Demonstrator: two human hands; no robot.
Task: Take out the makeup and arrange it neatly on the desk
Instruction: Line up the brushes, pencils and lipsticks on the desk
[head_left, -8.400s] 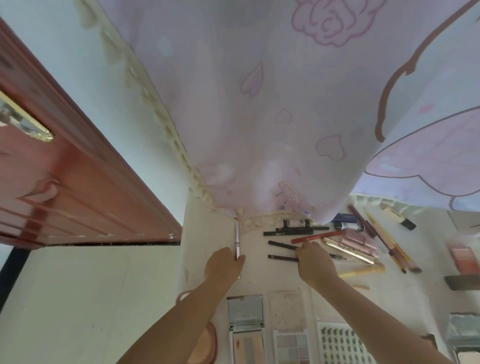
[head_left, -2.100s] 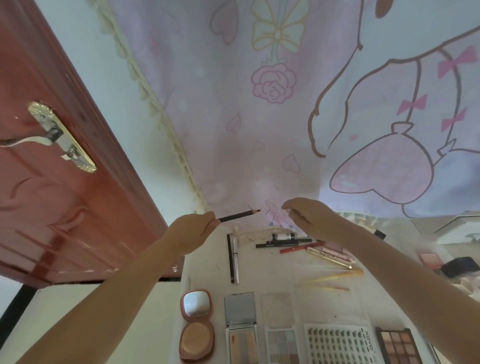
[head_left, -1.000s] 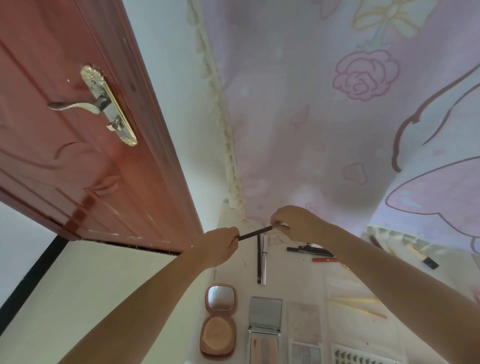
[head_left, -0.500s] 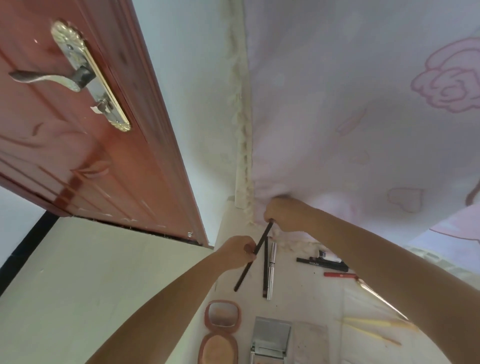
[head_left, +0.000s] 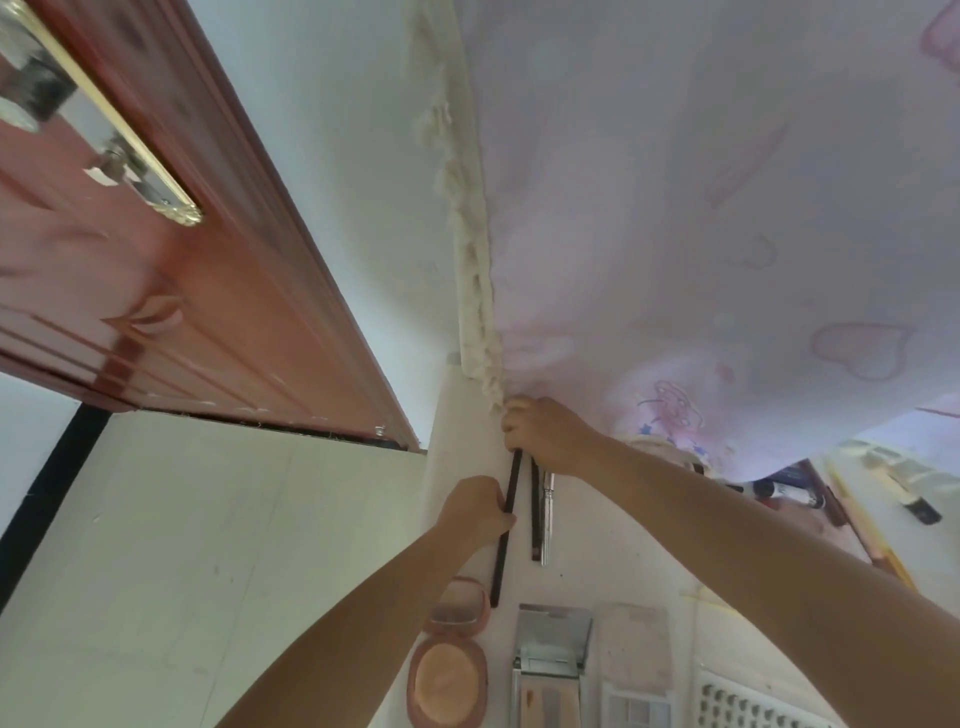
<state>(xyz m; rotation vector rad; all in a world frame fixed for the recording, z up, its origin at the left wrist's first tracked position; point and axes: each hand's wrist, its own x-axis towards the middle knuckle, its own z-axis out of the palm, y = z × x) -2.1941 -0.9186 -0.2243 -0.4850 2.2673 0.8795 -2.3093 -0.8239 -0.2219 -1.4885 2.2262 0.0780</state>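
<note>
While both hands grip slim black pencil, left hand mid-shaft, right hand at far end: placement step; next, lay parallel beside second black pencil.

A white desk holds pencils, a round compact at seven o'clock, and palettes along its near edge.

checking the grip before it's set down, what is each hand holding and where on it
Both hold one black pencil: the right hand pinches its far end, the left hand grips it near the middle.
</note>
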